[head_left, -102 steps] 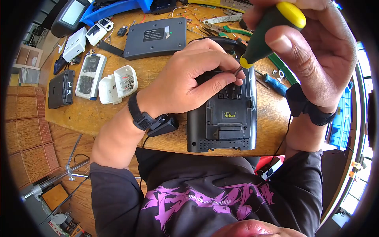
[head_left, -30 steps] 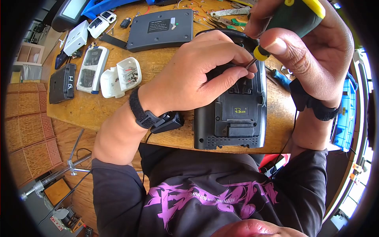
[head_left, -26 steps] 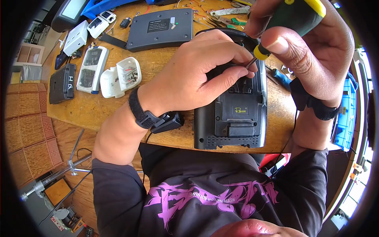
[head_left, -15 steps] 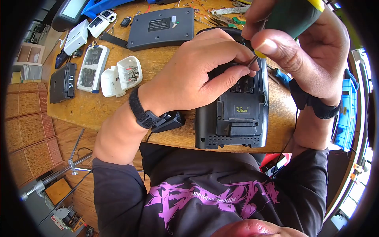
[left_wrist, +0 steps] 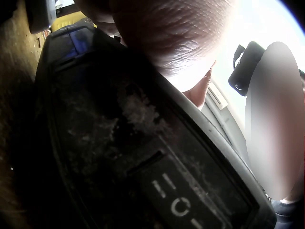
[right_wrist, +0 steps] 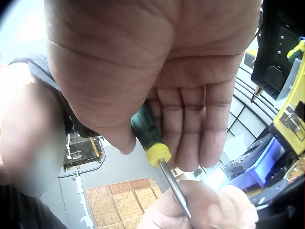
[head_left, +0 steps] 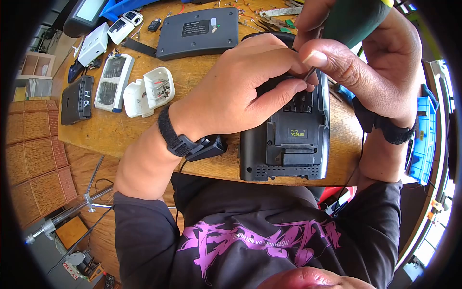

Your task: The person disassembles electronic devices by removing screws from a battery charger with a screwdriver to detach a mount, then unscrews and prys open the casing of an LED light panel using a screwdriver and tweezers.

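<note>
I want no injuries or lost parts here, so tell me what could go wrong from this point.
The screwdriver could slip and jab the left hand, whose thumb and fingers are right at its metal shaft. The open white box, lying near the left wrist with small parts inside, might be knocked and spill if that arm swings outward.

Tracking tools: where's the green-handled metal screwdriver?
The screwdriver is upper right in the head view, in the right hand, its shaft touching the left hand.

A dark short-sleeved fabric shirt [head_left: 250, 200] is showing jagged purple lettering [head_left: 208, 253] across its chest. Black textile straps [head_left: 170, 134] bearing boxy devices [head_left: 209, 149] are circling both wrists [head_left: 186, 123].
</note>
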Demonstrator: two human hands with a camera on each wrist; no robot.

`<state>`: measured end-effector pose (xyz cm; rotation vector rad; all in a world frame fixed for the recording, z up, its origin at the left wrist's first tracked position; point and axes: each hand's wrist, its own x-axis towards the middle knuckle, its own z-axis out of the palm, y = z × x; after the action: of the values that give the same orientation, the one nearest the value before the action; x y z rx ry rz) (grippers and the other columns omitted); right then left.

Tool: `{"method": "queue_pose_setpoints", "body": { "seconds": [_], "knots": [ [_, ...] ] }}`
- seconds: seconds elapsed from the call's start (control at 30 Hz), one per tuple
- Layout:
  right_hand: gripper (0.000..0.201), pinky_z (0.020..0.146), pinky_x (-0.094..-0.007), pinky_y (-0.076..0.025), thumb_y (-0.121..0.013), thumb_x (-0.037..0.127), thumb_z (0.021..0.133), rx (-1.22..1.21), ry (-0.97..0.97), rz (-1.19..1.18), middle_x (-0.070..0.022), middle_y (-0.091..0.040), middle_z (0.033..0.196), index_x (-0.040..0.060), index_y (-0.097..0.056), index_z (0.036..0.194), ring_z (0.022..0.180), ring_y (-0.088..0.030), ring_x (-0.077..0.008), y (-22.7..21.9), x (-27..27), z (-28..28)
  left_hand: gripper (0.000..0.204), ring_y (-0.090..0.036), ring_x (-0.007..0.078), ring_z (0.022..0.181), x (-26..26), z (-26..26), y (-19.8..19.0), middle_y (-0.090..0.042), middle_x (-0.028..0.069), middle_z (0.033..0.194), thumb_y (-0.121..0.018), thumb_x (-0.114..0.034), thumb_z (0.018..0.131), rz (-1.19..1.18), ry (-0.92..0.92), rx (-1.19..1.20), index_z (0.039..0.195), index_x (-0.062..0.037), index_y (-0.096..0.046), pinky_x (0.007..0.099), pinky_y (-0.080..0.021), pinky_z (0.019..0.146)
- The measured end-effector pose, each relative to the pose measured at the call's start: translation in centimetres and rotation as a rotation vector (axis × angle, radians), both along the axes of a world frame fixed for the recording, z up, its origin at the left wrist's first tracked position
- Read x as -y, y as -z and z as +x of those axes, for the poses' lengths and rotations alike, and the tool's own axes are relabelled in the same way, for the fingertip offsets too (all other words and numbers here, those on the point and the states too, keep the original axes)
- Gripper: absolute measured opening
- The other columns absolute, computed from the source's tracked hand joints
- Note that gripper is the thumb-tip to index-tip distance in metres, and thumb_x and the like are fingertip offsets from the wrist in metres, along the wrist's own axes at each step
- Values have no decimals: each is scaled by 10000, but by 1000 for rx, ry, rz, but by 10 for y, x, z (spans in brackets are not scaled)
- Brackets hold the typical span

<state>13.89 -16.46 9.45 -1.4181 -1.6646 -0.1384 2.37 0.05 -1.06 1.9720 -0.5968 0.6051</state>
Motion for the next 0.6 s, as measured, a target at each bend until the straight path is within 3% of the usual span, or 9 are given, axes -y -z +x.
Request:
{"method": "queue_pose_setpoints", "body": {
  "seconds": [0.03,0.1,0.6],
  "knots": [
    [384,599,-263,-562,-960,240,744,-24,12,-3,-112,-736,740,-38,-732,878,631,-717,-177,1,0,-1,148,-656,305,884,-1,0,-2,-682,76,926,-752,-65,883,0,0,0,1024,-80,-711,404,-515,789],
    [390,600,-266,-559,-962,248,744,-49,25,-6,-108,-736,742,-36,-732,881,632,-715,-178,2,0,-3,90,-763,224,879,-3,-1,-7,-788,115,968,-735,-23,928,85,-1,18,1006,12,-760,311,-590,782],
    [387,644,-264,-561,-965,233,745,22,78,-67,-107,-740,816,-32,-733,905,696,-715,-166,5,1,-4,87,-771,227,868,-2,-1,-7,-793,109,963,-749,-36,923,96,-10,63,995,11,-763,308,-594,774]
  ]
}}
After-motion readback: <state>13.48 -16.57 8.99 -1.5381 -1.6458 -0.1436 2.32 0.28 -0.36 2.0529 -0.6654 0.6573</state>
